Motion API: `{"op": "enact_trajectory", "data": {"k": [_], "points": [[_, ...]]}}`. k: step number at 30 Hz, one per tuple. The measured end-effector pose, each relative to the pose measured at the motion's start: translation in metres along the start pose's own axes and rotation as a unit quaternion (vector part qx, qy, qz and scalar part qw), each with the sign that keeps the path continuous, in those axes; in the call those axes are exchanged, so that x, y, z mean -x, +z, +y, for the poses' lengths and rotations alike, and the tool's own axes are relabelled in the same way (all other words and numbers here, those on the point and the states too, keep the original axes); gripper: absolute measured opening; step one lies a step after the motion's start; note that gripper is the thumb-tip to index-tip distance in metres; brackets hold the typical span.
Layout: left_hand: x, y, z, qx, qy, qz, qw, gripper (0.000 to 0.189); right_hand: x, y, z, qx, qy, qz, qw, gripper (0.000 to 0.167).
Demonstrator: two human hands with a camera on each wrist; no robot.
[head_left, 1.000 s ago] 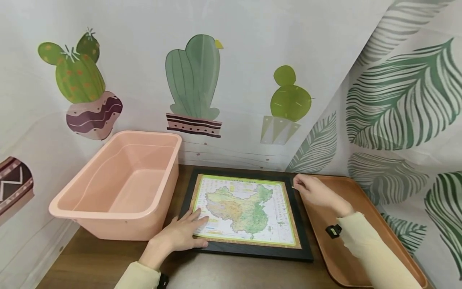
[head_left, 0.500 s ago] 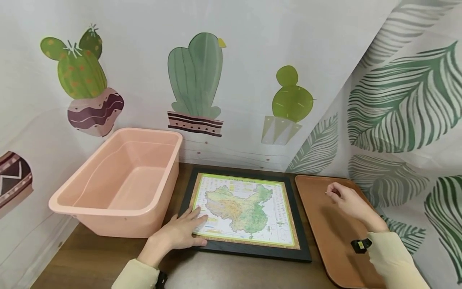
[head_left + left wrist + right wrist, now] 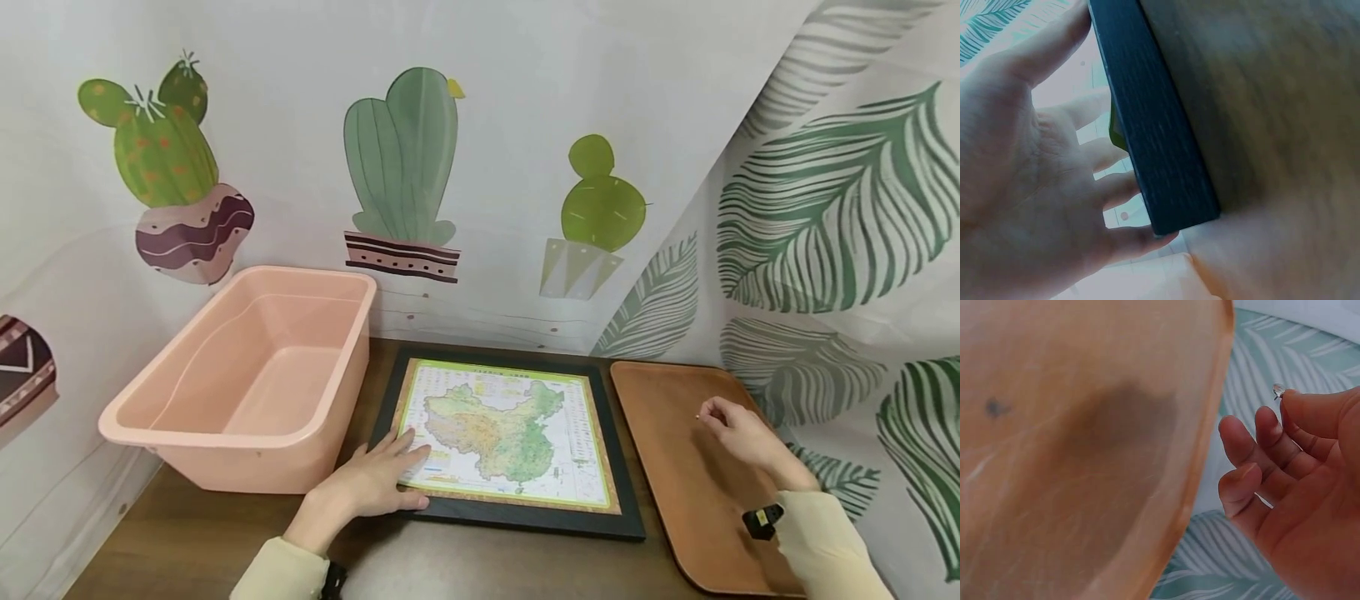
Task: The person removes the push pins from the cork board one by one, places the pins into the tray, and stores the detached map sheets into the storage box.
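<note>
A flat rectangular board with a wide black frame [image 3: 525, 518], a cork-like border and a colourful paper map [image 3: 487, 433] lay on the dark brown wooden table [image 3: 465, 567]. The left hand [image 3: 367, 483] rested at the board's near left corner, its fingers apart and spread over the frame and map edge, probably to steady the board without grasping it. To the board's right, above the brown rounded-corner tray [image 3: 660, 467], the right hand [image 3: 738, 429] pinched a tiny clear and metallic piece [image 3: 1278, 390], perhaps a push pin, between thumb and forefinger; so small an item likely allowed only a fingertip hold. The pink plastic rectangular basin [image 3: 225, 439] stood left of the board, seemingly placed aside to leave the map reachable.
</note>
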State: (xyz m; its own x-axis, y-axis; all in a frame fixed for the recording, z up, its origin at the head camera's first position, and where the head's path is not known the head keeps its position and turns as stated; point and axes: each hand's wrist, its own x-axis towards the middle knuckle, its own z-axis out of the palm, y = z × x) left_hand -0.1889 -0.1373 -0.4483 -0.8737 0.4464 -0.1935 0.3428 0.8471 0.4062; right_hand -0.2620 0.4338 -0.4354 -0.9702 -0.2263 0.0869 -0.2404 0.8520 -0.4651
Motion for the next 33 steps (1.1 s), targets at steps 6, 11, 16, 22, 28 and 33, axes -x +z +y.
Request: {"op": "enact_trajectory", "data": {"k": [6,11,16,22,28,33], "points": [[0.0,0.0,0.0,0.001,-0.001,0.001,1.0,0.075,0.002,0.01,0.011,-0.018,0.012,-0.016,0.9996,0.013],[0.0,0.001,0.0,0.002,0.0,0.002,1.0,0.075,0.002,0.019,0.018,-0.019,0.007,-0.031,0.9993,0.012],[0.0,0.001,0.0,0.001,-0.001,0.002,1.0,0.074,-0.001,0.024,0.022,-0.015,-0.005,-0.052,0.9985,0.013],[-0.001,0.002,-0.001,0.002,0.0,0.003,1.0,0.074,-0.006,0.027,0.023,0.018,-0.018,-0.051,0.9984,0.013],[-0.001,0.002,-0.001,0.0,0.001,0.002,1.0,0.075,-0.006,0.028,0.022,0.025,-0.022,-0.046,0.9984,0.012],[-0.001,0.002,-0.002,-0.001,0.001,0.001,1.0,0.075,-0.008,0.027,0.021,0.028,-0.004,-0.047,0.9985,0.015]]}}
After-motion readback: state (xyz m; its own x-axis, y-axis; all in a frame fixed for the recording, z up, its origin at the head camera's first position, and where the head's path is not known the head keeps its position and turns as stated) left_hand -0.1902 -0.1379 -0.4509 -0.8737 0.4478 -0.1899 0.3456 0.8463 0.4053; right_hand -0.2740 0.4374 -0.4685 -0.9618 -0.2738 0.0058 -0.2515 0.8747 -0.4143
